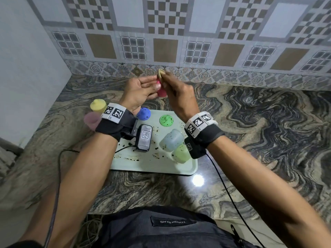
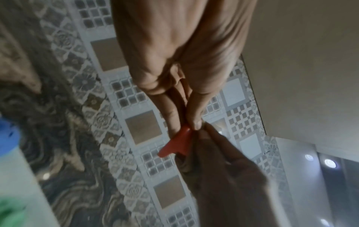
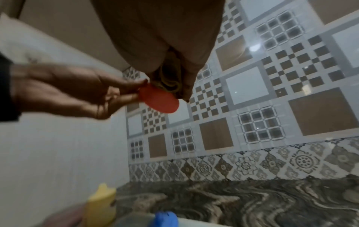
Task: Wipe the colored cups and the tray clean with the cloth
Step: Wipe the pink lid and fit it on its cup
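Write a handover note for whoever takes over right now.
Left hand holds the red piece above the counter; right hand presses the cloth against it.
Off the tray, at left: yellow cup and pink cup, looking clean.
On the tray: blue piece, green piece, pale blue cup, light green cup, all speckled.
Left: finish the red piece, wipe those four, then the spotted tray.

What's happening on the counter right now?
A person is cleaning a red piece, held in the left hand, while the right hand rubs it with the cloth. The tray is still speckled with dirt, with blue, green and pale pieces still on it.
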